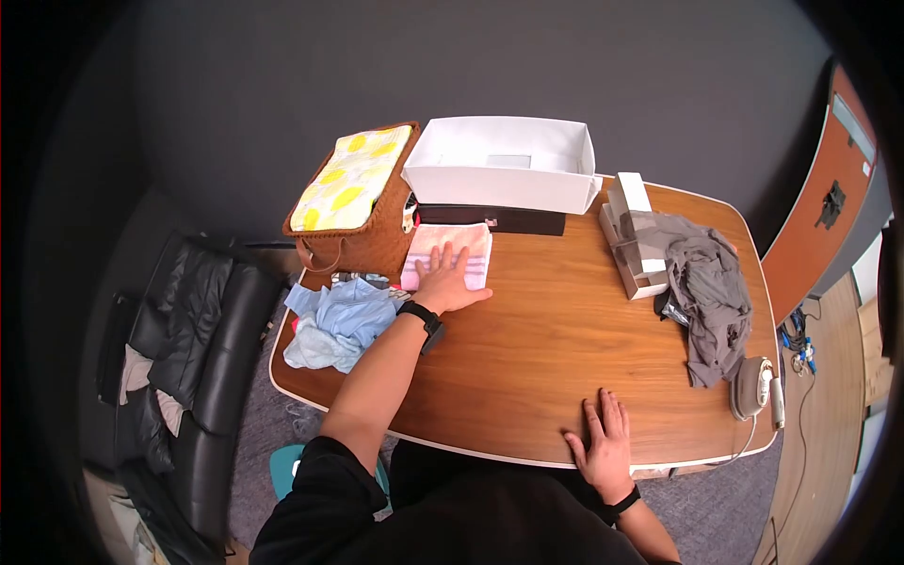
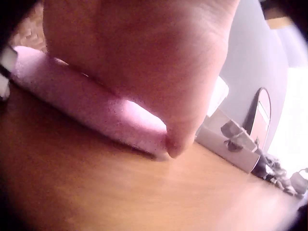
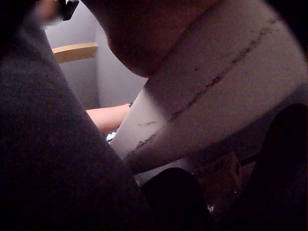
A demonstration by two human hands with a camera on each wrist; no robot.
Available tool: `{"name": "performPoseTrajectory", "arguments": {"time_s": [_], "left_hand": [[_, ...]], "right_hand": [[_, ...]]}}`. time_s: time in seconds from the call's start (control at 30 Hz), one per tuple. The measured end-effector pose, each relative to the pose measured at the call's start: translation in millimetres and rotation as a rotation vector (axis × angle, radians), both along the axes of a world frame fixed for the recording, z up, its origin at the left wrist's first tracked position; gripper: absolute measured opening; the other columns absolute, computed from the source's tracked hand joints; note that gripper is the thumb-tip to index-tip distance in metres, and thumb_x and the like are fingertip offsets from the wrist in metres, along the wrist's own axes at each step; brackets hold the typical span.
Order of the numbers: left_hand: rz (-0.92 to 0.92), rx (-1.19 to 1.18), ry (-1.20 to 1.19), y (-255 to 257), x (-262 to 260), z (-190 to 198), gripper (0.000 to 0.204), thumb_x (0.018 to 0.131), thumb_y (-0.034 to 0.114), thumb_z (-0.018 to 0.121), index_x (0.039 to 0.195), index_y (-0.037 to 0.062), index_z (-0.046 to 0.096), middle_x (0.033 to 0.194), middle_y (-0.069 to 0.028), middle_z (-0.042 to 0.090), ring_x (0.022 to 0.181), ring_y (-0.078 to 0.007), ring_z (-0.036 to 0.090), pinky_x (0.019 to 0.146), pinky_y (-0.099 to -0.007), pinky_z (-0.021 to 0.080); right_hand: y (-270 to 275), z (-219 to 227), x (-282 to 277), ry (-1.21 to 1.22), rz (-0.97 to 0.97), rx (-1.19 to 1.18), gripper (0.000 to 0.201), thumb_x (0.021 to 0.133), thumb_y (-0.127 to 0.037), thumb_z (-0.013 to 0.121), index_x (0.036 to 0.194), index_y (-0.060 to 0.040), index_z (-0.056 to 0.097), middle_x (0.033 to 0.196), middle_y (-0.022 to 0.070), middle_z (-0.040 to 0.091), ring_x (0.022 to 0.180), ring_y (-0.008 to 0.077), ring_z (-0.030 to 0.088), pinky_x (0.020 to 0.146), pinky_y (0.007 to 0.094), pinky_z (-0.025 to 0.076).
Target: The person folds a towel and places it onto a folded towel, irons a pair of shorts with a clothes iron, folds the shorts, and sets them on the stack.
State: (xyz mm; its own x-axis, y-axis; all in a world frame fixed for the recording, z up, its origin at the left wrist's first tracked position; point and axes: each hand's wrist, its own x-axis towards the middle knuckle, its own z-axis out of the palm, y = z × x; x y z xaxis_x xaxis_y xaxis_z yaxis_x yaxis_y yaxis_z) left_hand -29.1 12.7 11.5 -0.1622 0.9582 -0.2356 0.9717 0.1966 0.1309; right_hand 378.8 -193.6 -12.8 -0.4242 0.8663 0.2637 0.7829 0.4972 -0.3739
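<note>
Item under the hand: a folded towel (image 1: pixel 477 247), peach and pink with pale stripes, lying flat on the worktop (image 1: pixel 527 358) near its far-left corner. It sits just beside the brown woven basket (image 1: pixel 363 252) and in front of the left end of a low black box (image 1: pixel 537 222). An open white box (image 1: pixel 499 191) stands at the far edge.

Left hand (image 1: pixel 452 285): palm down on the towel, fingers spread and reaching away, thumb out to the right. The left wrist view shows the heel of the palm over the towel's thick pink side; nothing is pinched.

Right hand (image 1: pixel 605 454): laid flat at the near edge, right of the middle, fingers extended and slightly parted, thumb apart. It holds nothing. Its fingertips cannot be checked in the right wrist view.

Step in hand, as judged: pressing or smoothing the towel in its folded state. Any lift from this position would call for fingers under an edge, with the layers kept together.

Surroundings: crumpled light-blue garments (image 1: pixel 353 315) lie by the left edge. A yellow-and-white cloth (image 1: pixel 350 179) covers the basket's top. Toward the right edge, a grey garment (image 1: pixel 713 292) lies in a heap beside small white boxes (image 1: pixel 629 193); a corded appliance (image 1: pixel 750 388) stands near the near-right corner, type not confirmed.
</note>
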Motion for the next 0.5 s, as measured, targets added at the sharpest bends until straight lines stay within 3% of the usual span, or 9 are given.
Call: {"name": "performPoseTrajectory", "arguments": {"time_s": [0.03, 0.1, 0.13, 0.2, 0.23, 0.33, 0.5], "left_hand": [[-0.003, 0.004, -0.001, 4, 0, 3, 0.124, 0.086, 0.082, 0.071, 0.178, 0.0128, 0.024, 0.185, -0.0253, 0.011, 0.171, -0.0454, 0.008, 0.132, -0.0714, 0.013], [0.003, 0.253, -0.098, 17, -4, 13, 0.118, 0.089, 0.071, 0.076, 0.168, -0.0052, 0.036, 0.177, -0.0326, 0.03, 0.166, -0.0456, 0.027, 0.133, -0.0597, 0.026], [0.001, 0.256, -0.098, 24, -8, 15, 0.118, 0.089, 0.071, 0.076, 0.168, -0.0052, 0.036, 0.177, -0.0326, 0.03, 0.166, -0.0456, 0.027, 0.133, -0.0597, 0.026], [0.131, 0.432, -0.292, 42, -22, 15, 0.102, 0.089, 0.059, 0.081, 0.153, -0.0131, 0.048, 0.16, -0.0356, 0.05, 0.155, -0.0453, 0.046, 0.124, -0.0526, 0.042], [0.187, 0.381, -0.29, 51, -29, 14, 0.096, 0.09, 0.052, 0.083, 0.152, -0.0133, 0.05, 0.158, -0.036, 0.052, 0.151, -0.0458, 0.05, 0.121, -0.0472, 0.047], [0.17, 0.411, -0.28, 75, -57, -22, 0.095, 0.09, 0.05, 0.083, 0.153, -0.0126, 0.05, 0.16, -0.0347, 0.051, 0.153, -0.0459, 0.048, 0.124, -0.0493, 0.044], [0.145, 0.395, -0.179, 75, -63, -22, 0.088, 0.093, 0.048, 0.079, 0.152, -0.0124, 0.051, 0.16, -0.0325, 0.052, 0.154, -0.0434, 0.048, 0.129, -0.0467, 0.038]], "right_hand": [[1, 0, 0, 0.0, 0.002, 0.003, 0.066, 0.1, -0.041, 0.078, 0.148, 0.0033, 0.064, 0.163, 0.0349, 0.049, 0.152, 0.0515, 0.047, 0.127, 0.0617, 0.035], [2, 0, 0, -0.002, 0.002, 0.012, 0.066, 0.1, -0.041, 0.078, 0.147, 0.0034, 0.065, 0.162, 0.035, 0.049, 0.151, 0.0519, 0.048, 0.126, 0.0618, 0.036], [1, -1, 0, -0.003, 0.006, 0.016, 0.066, 0.1, -0.041, 0.078, 0.147, 0.0035, 0.065, 0.162, 0.0352, 0.05, 0.15, 0.0523, 0.048, 0.126, 0.0619, 0.036], [1, 0, 0, 0.008, 0.003, 0.007, 0.066, 0.099, -0.041, 0.078, 0.147, 0.0037, 0.065, 0.162, 0.0351, 0.05, 0.15, 0.053, 0.048, 0.127, 0.0612, 0.035], [2, 0, 0, 0.021, 0.001, -0.005, 0.066, 0.099, -0.04, 0.078, 0.146, 0.0039, 0.065, 0.162, 0.035, 0.05, 0.15, 0.0536, 0.047, 0.128, 0.0605, 0.035], [2, 0, 0, 0.019, 0.006, 0.018, 0.065, 0.098, -0.04, 0.079, 0.145, 0.0041, 0.066, 0.16, 0.0357, 0.051, 0.148, 0.0537, 0.049, 0.126, 0.0617, 0.037], [2, 1, -1, 0.026, 0.0, 0.011, 0.065, 0.099, -0.041, 0.078, 0.145, 0.0038, 0.066, 0.16, 0.0355, 0.051, 0.148, 0.0532, 0.05, 0.126, 0.0611, 0.037]]}}
